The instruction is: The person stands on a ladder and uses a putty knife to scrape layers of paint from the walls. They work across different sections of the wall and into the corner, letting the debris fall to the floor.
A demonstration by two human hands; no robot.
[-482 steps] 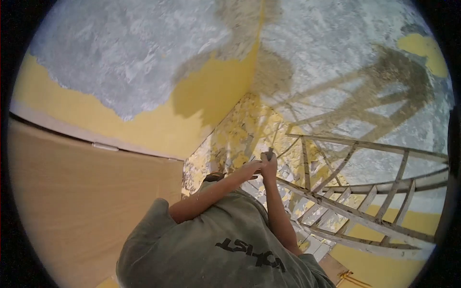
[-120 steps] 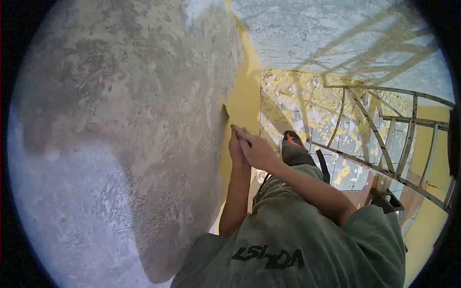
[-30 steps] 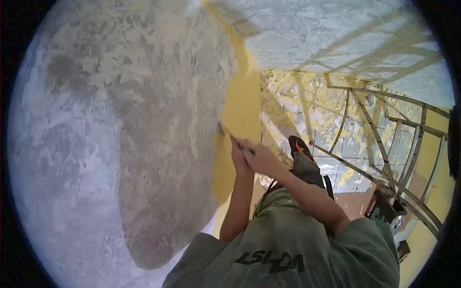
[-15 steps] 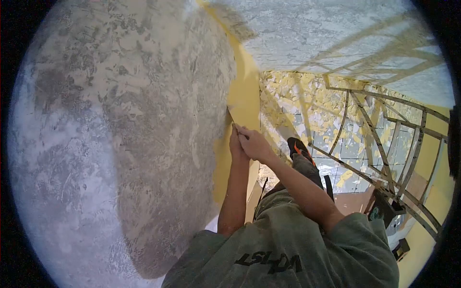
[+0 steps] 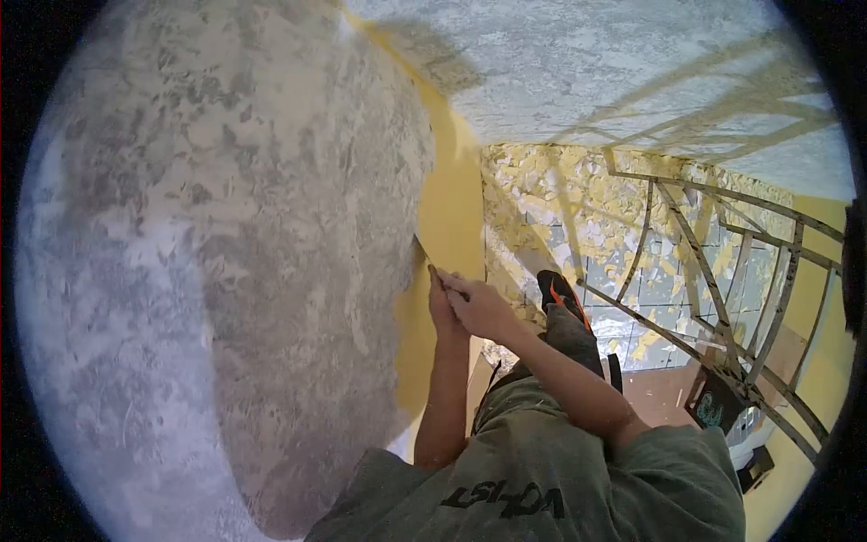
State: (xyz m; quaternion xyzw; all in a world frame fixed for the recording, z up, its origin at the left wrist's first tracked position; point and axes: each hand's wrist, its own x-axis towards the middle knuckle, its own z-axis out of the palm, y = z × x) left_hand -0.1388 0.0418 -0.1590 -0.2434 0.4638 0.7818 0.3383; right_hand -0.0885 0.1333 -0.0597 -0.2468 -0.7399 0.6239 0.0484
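My left hand (image 5: 442,312) and my right hand (image 5: 481,309) are closed together around the handle of a scraper (image 5: 424,253). Its thin blade reaches up and left from my fingers, with the tip against the wall where a yellow paint strip (image 5: 456,194) borders the bared grey surface (image 5: 307,244). The handle is mostly hidden inside my grip. Ragged edges mark where yellow paint meets grey plaster.
Right of me stands a metal frame (image 5: 713,262), like scaffolding or a ladder. Yellow and white flakes (image 5: 533,181) litter the tiled floor (image 5: 664,280). A dark container (image 5: 713,402) sits at lower right. The adjoining wall (image 5: 578,72) is grey and patchy.
Both hands and the scraper have moved down the picture, towards my body, along the edge of the yellow strip. My view has shifted slightly. Both hands keep their hold.
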